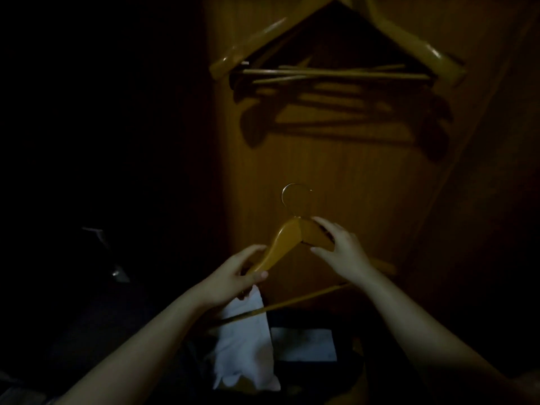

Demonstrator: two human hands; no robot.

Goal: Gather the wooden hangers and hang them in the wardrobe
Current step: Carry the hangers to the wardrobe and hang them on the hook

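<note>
I hold one wooden hanger [287, 238] in front of the wardrobe's back panel [336, 165], its metal hook [293, 195] pointing up. My left hand [233, 276] grips the hanger's left arm. My right hand [339, 244] pinches the right arm near the neck. The hanger's lower bar [286, 302] slants below my hands. Several wooden hangers [336, 62] hang close together at the top of the wardrobe and cast shadows on the panel.
The scene is very dim. A white folded cloth [245, 343] and a pale flat item [304, 343] lie on the wardrobe floor below my hands. The left side is dark, with a faint metal object [117, 271]. The wardrobe's right wall [482, 171] angles inward.
</note>
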